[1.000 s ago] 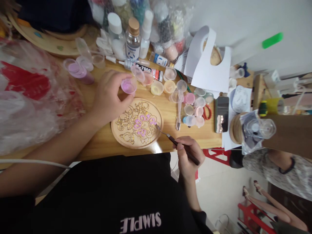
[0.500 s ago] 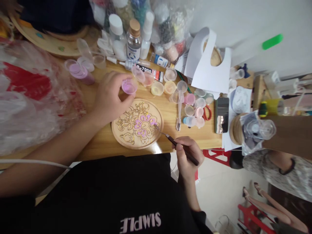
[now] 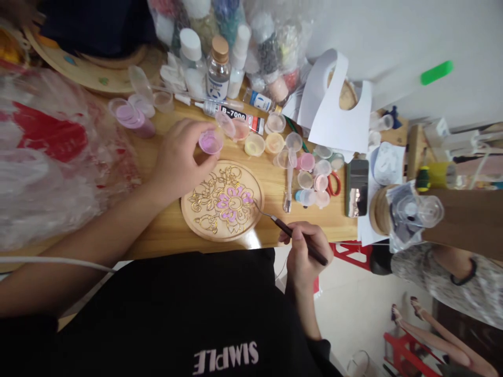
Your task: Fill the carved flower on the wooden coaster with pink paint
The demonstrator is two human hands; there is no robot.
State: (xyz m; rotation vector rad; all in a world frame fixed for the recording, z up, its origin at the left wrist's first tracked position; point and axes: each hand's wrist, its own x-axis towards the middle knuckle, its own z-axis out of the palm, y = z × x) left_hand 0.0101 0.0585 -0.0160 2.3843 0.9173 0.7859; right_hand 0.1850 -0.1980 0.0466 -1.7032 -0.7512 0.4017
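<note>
A round wooden disc (image 3: 204,222) with gold outlines and a purple-filled flower lies on the wooden table (image 3: 157,230) in front of me. My left hand (image 3: 178,159) is closed round a small clear cup of pink-purple paint (image 3: 210,141), just above the disc's far edge. My right hand (image 3: 304,254) pinches a thin dark-handled tool (image 3: 293,233) near the table's front edge. Its metal tip reaches the disc's right rim.
Several small paint cups (image 3: 310,173) cluster right of the disc, with a glue tube (image 3: 239,111), bottles (image 3: 217,68) and bags behind. A phone (image 3: 357,186) and white paper (image 3: 338,104) lie to the right. Crinkled plastic (image 3: 43,157) covers the left. Another person (image 3: 456,272) sits at the right.
The tool's tip has drawn back from the purple flower to the disc's right rim, and my right hand has shifted slightly right. My left hand keeps holding the cup.
</note>
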